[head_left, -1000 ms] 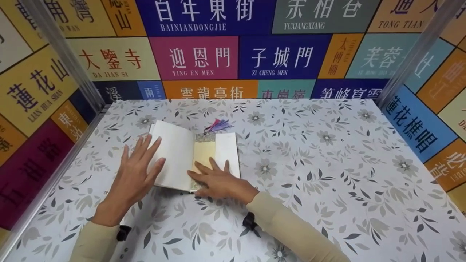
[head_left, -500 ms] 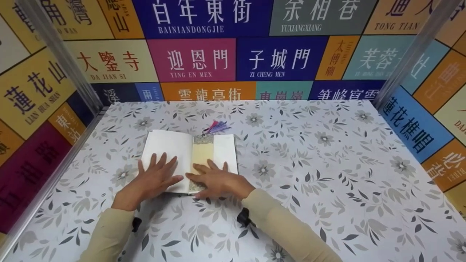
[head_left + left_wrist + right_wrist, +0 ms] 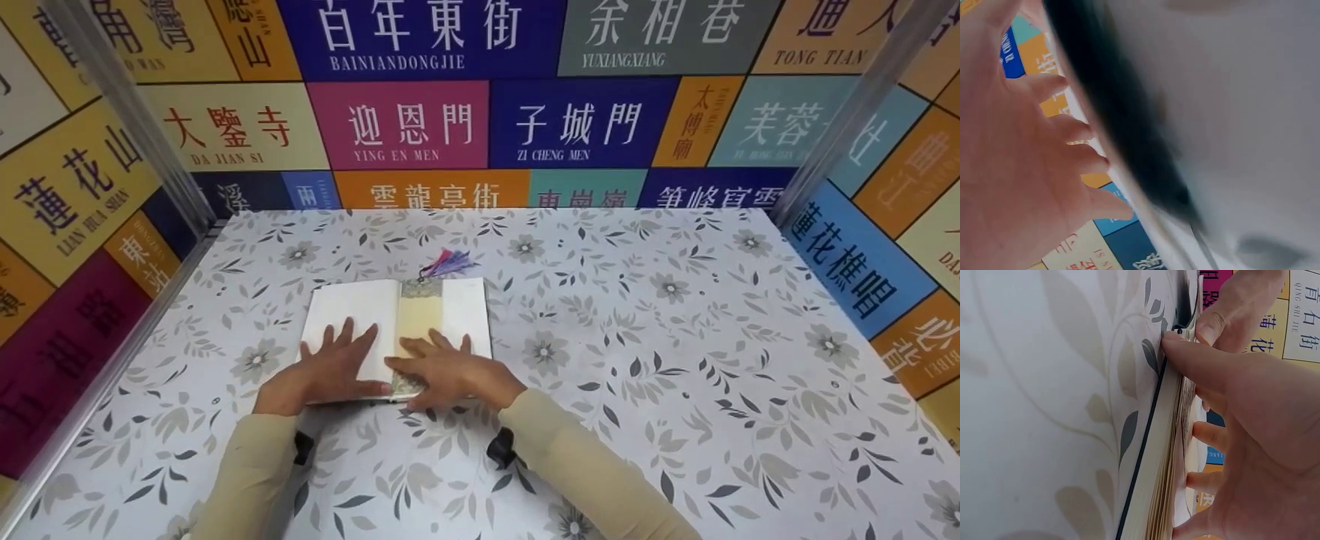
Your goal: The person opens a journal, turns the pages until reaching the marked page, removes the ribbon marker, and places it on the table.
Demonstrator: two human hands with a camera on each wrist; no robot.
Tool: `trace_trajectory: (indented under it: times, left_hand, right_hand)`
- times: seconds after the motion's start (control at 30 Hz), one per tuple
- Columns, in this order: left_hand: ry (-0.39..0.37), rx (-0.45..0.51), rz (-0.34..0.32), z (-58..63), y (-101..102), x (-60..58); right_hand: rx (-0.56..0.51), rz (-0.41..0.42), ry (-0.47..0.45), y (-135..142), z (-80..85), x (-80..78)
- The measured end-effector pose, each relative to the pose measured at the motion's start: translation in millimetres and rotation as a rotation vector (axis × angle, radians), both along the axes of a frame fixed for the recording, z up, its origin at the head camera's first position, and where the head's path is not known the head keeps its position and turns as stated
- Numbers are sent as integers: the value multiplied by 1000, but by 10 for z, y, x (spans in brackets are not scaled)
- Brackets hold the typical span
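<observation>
Black and blurred, a broad band [image 3: 1117,112] slants past my fingertips in the left wrist view; whether it is the book's cover I cannot tell. From my head I see what neither wrist camera shows: the open book [image 3: 351,304] lying whole on the flowered counter [image 3: 675,375], its white left page, then a yellow strip [image 3: 421,311] with grey patterned ends along the inner part of the right page, and a pink and purple tassel [image 3: 451,261] just beyond the strip's top. The right wrist view alone gives the thickness: stacked page edges [image 3: 1163,495] above a thin dark cover edge [image 3: 1140,478], with my thumb [image 3: 1207,360] at the near edge.

A second ago the left side of the book stood tilted up, with my left hand [image 3: 337,367] at its outer edge; now that side lies much flatter and the hand is lower, nearer the fold. My right hand [image 3: 446,371], the strip and the tassel have hardly shifted.

My left hand is spread wide on the lower left page, thumb reaching toward the fold. My right hand is spread too, fingers across the yellow strip and the lower right page. Neither grips anything.
</observation>
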State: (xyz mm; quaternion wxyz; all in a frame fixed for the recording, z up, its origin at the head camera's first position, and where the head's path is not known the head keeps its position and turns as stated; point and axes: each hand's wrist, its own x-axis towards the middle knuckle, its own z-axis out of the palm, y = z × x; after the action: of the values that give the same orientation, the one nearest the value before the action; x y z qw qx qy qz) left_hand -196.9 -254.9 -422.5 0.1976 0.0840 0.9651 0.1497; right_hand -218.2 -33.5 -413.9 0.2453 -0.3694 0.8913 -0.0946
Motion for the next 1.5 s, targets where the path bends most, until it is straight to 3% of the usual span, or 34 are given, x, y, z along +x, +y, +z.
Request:
trace_trajectory:
  times: [0.4,0.5,0.6,0.73,0.87,0.97,1.07,1.33,1.5]
  left_hand:
    - [-50,29,10,-33,19,-48]
    - [-73,34,24,-35,13,-54]
    - [-86,52,41,-36,9,-44]
    - [-100,74,51,-36,16,-34]
    - [-116,74,56,-42,18,-39]
    - [-126,64,59,-28,19,-58]
    - [-143,51,64,-6,17,-71]
    - [-160,37,70,7,35,-79]
    - [-164,32,78,0,42,-85]
  right_hand:
    - [-41,13,-46,33,17,-36]
    - [-104,1,-73,48,26,-82]
    - [-231,-31,-92,50,42,-153]
    - [-447,-161,-94,53,67,-258]
    - [-603,-417,-135,60,41,-350]
    - [-660,-607,-239,59,-14,-398]
    - [-645,-717,-311,39,-68,-423]
    - [-526,-818,-271,-15,-82,-514]
    - [-526,-806,-235,-14,-136,-541]
